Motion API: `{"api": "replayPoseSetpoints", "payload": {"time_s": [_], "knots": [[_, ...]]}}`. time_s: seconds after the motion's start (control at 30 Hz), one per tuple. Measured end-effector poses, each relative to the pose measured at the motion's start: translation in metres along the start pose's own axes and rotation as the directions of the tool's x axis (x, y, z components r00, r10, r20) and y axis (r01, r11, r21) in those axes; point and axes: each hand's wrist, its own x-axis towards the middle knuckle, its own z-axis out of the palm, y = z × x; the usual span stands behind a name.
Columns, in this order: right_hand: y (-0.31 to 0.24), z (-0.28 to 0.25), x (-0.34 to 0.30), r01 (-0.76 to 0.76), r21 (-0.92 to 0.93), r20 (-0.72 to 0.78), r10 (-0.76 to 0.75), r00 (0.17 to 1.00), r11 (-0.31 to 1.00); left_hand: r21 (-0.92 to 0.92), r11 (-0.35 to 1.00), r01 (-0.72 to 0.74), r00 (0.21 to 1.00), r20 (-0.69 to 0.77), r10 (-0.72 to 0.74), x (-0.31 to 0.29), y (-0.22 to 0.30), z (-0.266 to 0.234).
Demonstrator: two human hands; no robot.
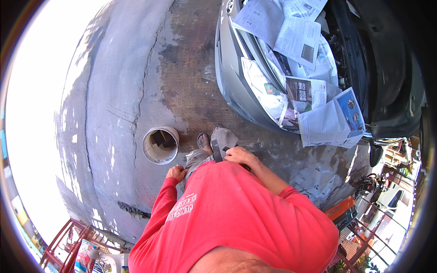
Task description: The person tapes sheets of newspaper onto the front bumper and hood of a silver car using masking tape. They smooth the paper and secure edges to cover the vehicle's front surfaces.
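Observation:
My left hand (176,173) is closed beside my left thigh, against the grey trousers (196,158). Whether it grips the cloth or something small cannot be made out. In front of my right thigh, my right hand (241,155) has its fingers curled around a small dark object (226,149), mostly hidden. A whitish bucket (147,146) stands on the concrete just ahead and left of my feet, with dark and pale block-like pieces inside. Ahead to the right, printed paper sheets (298,42) lie over the front of a grey car (233,75).
The car's hood (391,91) appears raised at the right. Cracked concrete floor (114,82) with dark stains stretches ahead. A red metal frame (63,243) stands at the lower left. An orange-and-dark box (341,212) and a metal fence (375,232) are at the lower right.

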Motion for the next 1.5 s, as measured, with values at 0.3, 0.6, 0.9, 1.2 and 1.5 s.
{"api": "replayPoseSetpoints", "payload": {"time_s": [0.3,0.6,0.9,1.2,1.5], "knots": [[-0.069,-0.116,0.162,0.139,0.045,-0.066,-0.136,0.989,0.989,-0.108,0.994,0.001,1.000,0.022,0.001,0.095,-0.027,-0.117],[-0.153,-0.302,0.279,0.142,-0.109,-0.005,-0.143,0.990,0.984,-0.343,0.934,-0.095,0.979,-0.203,0.025,0.205,-0.098,-0.280],[-0.155,-0.350,0.332,-0.077,0.319,-0.164,0.135,0.977,0.945,-0.329,0.923,-0.201,0.978,-0.117,0.171,0.365,-0.123,-0.455],[-0.244,-0.346,0.357,-0.135,0.693,-0.296,0.451,0.842,0.708,0.150,0.962,-0.230,0.965,0.166,0.205,0.540,0.038,-0.751],[-0.309,-0.323,0.406,0.069,0.840,-0.380,0.492,0.783,0.538,0.405,0.681,-0.610,0.755,0.560,0.342,0.607,0.091,-0.755]]}}
